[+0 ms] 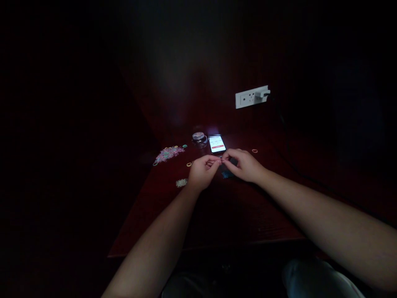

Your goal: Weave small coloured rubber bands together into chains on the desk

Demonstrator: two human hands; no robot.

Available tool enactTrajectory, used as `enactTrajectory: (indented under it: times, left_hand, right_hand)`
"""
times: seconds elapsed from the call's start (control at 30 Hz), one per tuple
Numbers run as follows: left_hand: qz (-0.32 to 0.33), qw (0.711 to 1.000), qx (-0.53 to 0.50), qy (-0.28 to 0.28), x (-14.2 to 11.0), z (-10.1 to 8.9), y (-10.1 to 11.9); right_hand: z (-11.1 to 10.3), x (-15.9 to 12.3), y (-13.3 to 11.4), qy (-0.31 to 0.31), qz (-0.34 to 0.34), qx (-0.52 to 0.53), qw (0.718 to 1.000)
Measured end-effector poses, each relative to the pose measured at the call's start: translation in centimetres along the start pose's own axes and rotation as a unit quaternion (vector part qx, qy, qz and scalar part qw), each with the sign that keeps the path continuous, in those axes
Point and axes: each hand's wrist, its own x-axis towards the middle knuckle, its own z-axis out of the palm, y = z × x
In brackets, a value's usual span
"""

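Observation:
My left hand (202, 171) and my right hand (243, 165) meet above the dark red table, fingertips nearly touching. Both are closed in a pinch. Something tiny and pale shows between the fingertips, too small to name. Below my right hand lies a small bunch of blue bands (227, 175). Left of my left wrist rests a cluster of pale yellowish bands (181, 183), and a single yellow band (189, 164) lies beside that hand. Further left is a loose heap of small colourful elastic bands (169, 155), mostly pink.
A lit phone (217, 144) lies just beyond my hands, with a clear lidded jar (199, 140) to its left. An orange band (254, 151) lies to the right. On the wall, a white socket (252, 97) holds a plugged-in charger. The table's left edge (132, 207) drops into darkness.

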Motion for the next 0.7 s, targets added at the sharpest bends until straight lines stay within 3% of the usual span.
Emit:
enactTrajectory:
  times: [0.23,0.47,0.7]
  left_hand:
    - [0.023,0.995,0.092,-0.020,-0.1,-0.3,0.0]
    - [0.016,0.995,0.100,-0.015,0.0,-0.4,-0.3]
    - [0.002,0.997,0.072,-0.029,0.1,-0.4,-0.7]
  right_hand:
    - [-0.2,-0.2,0.5,-0.007,0.010,0.020,1.000]
    - [-0.3,-0.3,1.1,-0.005,0.022,0.021,1.000]
    - [0.1,-0.3,1.3,-0.011,-0.014,0.119,0.993]
